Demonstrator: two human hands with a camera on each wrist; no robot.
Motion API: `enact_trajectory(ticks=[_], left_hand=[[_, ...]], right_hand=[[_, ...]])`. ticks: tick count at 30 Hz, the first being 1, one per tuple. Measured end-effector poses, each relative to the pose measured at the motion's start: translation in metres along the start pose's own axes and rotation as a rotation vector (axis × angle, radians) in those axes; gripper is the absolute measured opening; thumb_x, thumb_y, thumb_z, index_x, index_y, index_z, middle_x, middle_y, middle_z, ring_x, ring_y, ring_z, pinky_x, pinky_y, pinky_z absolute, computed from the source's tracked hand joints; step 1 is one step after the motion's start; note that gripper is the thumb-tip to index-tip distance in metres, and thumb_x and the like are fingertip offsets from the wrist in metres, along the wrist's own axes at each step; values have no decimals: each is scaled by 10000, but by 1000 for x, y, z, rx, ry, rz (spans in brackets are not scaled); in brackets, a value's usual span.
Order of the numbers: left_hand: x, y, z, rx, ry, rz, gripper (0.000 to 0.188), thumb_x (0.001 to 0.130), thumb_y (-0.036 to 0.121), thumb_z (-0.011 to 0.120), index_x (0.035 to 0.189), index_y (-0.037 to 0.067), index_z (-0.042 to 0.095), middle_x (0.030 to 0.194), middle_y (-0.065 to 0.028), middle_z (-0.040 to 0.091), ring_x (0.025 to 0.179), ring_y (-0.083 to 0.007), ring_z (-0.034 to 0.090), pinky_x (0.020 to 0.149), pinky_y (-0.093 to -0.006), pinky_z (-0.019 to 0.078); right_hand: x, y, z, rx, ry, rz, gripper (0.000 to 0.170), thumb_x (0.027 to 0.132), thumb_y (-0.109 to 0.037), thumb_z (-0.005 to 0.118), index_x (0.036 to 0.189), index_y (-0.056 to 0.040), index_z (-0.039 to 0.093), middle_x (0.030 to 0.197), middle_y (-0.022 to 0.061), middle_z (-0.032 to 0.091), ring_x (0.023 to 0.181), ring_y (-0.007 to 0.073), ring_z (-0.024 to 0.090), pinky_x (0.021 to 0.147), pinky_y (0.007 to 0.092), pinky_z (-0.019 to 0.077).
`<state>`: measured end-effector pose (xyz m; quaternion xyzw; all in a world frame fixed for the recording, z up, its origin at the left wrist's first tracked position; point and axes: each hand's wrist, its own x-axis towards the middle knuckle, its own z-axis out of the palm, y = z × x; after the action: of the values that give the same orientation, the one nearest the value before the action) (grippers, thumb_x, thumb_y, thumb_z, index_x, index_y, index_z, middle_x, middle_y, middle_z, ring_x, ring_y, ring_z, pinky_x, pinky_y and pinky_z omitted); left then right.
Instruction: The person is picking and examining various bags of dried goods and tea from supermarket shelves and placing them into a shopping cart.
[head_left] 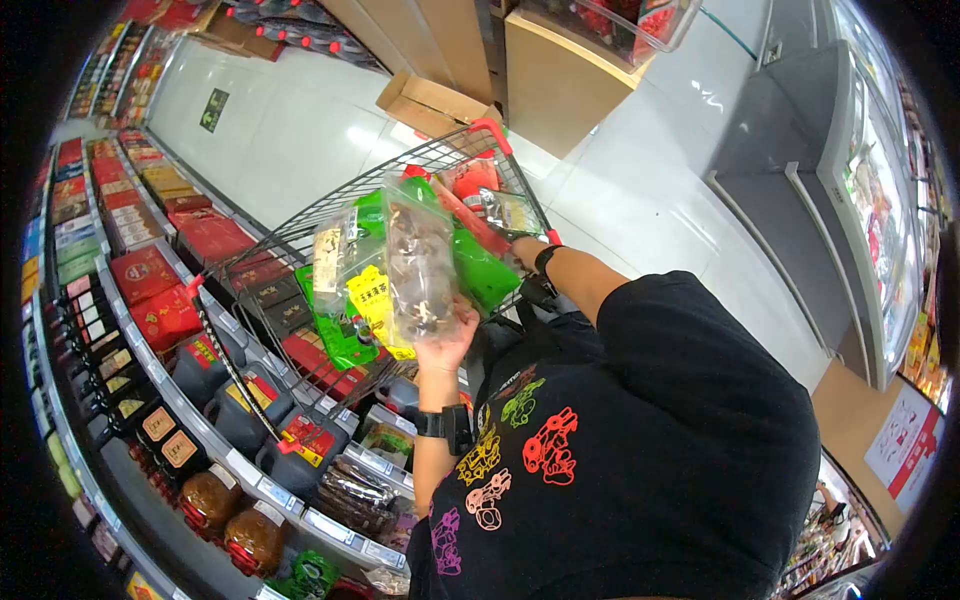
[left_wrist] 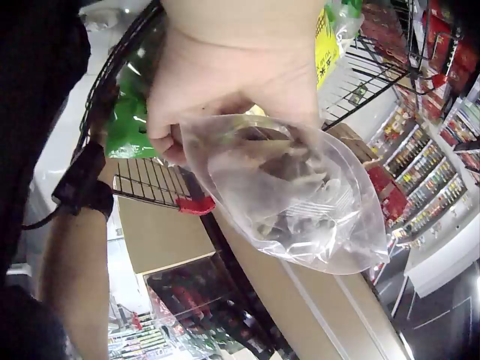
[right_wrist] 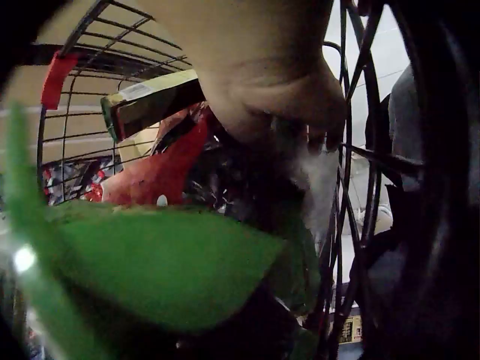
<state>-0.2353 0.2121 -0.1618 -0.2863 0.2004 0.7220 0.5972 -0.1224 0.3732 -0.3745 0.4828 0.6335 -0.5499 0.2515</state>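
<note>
My left hand [head_left: 447, 338] grips one end of a clear plastic bag [head_left: 421, 262] with brown dried pieces inside, held up over the shopping cart [head_left: 335, 195]. In the left wrist view, the clear bag [left_wrist: 292, 206] bulges out past the left hand [left_wrist: 236, 86]. Beside it in the cart are a bag with a yellow label [head_left: 372, 300], a pale clear pack [head_left: 328, 262] and green bags [head_left: 484, 268]. My right hand [head_left: 524, 252] is inside the cart and holds a dark-edged packet [head_left: 510, 212]; its fingertips are mostly hidden. A red package [right_wrist: 169, 169] lies near the right hand [right_wrist: 277, 97].
Shelves with red boxes [head_left: 143, 275] and dark jugs [head_left: 250, 400] run along the left of the cart. Beyond the cart stand an open cardboard box [head_left: 432, 103] and a tan display stand [head_left: 560, 90]. A grey freezer case [head_left: 790, 200] is at the right.
</note>
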Motion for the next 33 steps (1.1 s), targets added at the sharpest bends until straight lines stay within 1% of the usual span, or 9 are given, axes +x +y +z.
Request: enact_trajectory(ticks=[3, 6, 9, 16, 19, 22, 25, 28, 33], left_hand=[[-3, 1, -7, -41, -12, 7, 681, 713, 406, 541, 1208, -23, 357, 894, -75, 517, 770, -174, 497, 750, -316, 345], [-7, 1, -7, -63, 32, 20, 662, 719, 397, 547, 1208, -9, 365, 888, -75, 525, 775, -174, 494, 747, -314, 350], [-9, 1, -5, -156, 107, 4, 419, 748, 402, 500, 992, 62, 522, 847, -103, 526, 735, -208, 454, 693, -321, 362], [-8, 0, -11, -135, 111, 26, 419, 760, 415, 472, 995, 74, 531, 858, -106, 529, 738, -206, 443, 698, -319, 351], [-9, -1, -8, -128, 115, 26, 417, 758, 412, 473, 994, 74, 533, 860, -102, 529, 738, -207, 443, 700, -317, 351], [-9, -2, -5, -101, 97, 34, 498, 734, 419, 504, 1056, 40, 485, 869, -98, 528, 747, -199, 455, 713, -315, 350], [-8, -2, -16, -61, 54, 48, 687, 695, 428, 559, 1179, -26, 386, 879, -96, 522, 765, -181, 476, 732, -311, 343], [-9, -2, -15, -69, 32, 47, 683, 692, 414, 565, 1179, -29, 383, 873, -97, 512, 762, -177, 470, 728, -308, 341], [-17, 6, -11, -117, -63, 39, 646, 697, 383, 564, 1158, -36, 392, 872, -103, 500, 747, -164, 454, 715, -293, 338]], right_hand=[[6, 19, -2, -311, 194, -474, 420, 745, -127, 550, 1145, -44, 452, 903, 178, 592, 787, 296, 587, 649, 379, 477], [30, 35, 13, -333, 368, -588, 484, 731, -85, 571, 1191, -110, 424, 878, 221, 581, 791, 359, 565, 667, 407, 464], [35, 37, 17, -353, 319, -505, 488, 747, -109, 559, 1211, -131, 410, 858, 227, 579, 783, 369, 561, 662, 411, 457], [23, 31, 12, -223, 272, -548, 437, 756, -88, 529, 1183, -108, 438, 927, 243, 552, 858, 355, 541, 726, 384, 441], [29, 29, 14, -122, 116, -399, 388, 761, -40, 481, 1147, -80, 465, 986, 250, 533, 920, 358, 523, 769, 376, 427], [12, 25, 11, -291, 361, -520, 299, 785, -23, 414, 1067, -39, 509, 992, 244, 536, 931, 358, 523, 778, 377, 426], [9, 17, 3, -387, 185, -382, 220, 801, -73, 407, 962, -11, 544, 965, 238, 545, 935, 356, 522, 786, 383, 426], [26, 28, 16, -387, 358, -484, 165, 670, -79, 531, 825, -31, 557, 829, 198, 578, 849, 326, 555, 723, 392, 445], [66, 55, 45, 81, 467, -705, 126, 616, -63, 565, 739, -50, 542, 766, 156, 567, 808, 308, 550, 689, 370, 445]])
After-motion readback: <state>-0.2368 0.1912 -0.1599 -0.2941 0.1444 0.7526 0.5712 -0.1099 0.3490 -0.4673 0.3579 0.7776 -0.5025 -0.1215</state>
